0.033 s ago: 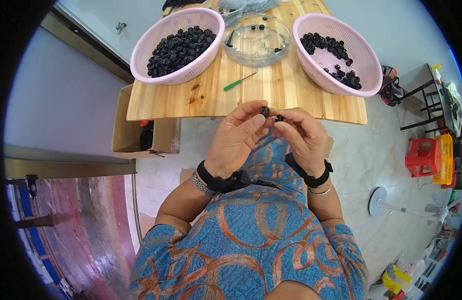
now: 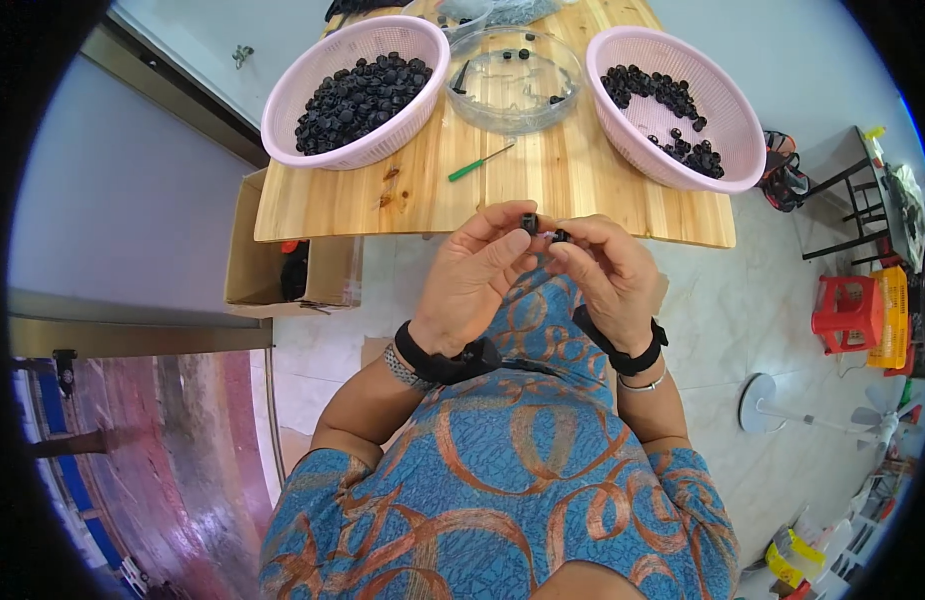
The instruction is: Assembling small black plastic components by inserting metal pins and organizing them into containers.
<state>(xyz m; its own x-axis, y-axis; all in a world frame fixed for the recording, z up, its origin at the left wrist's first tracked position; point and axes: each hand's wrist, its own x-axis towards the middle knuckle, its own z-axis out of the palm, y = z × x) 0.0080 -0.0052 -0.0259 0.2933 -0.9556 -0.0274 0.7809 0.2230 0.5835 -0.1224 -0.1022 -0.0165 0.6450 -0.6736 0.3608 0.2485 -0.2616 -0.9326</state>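
Observation:
My left hand (image 2: pixel 480 272) pinches a small black round plastic part (image 2: pixel 530 223) between thumb and fingertips. Close beside it, my right hand (image 2: pixel 608 275) grips another small black part (image 2: pixel 560 237) in its fingertips. A thin pale piece shows between the two parts; whether it joins them I cannot tell. Both hands are held up just in front of the wooden table's (image 2: pixel 543 190) near edge. A pink basket (image 2: pixel 423 130) at the left is heaped with black caps (image 2: pixel 368 95). Fewer black parts (image 2: pixel 695 158) lie in the pink basket (image 2: pixel 733 120) at the right.
Between the baskets stands a clear round tray (image 2: pixel 518 122) with a few black pieces. A green-handled screwdriver (image 2: pixel 468 170) lies nearer me. Below the table's left side is a cardboard box (image 2: pixel 328 285). Off to the right are a red stool (image 2: pixel 846 315) and a fan (image 2: pixel 873 420).

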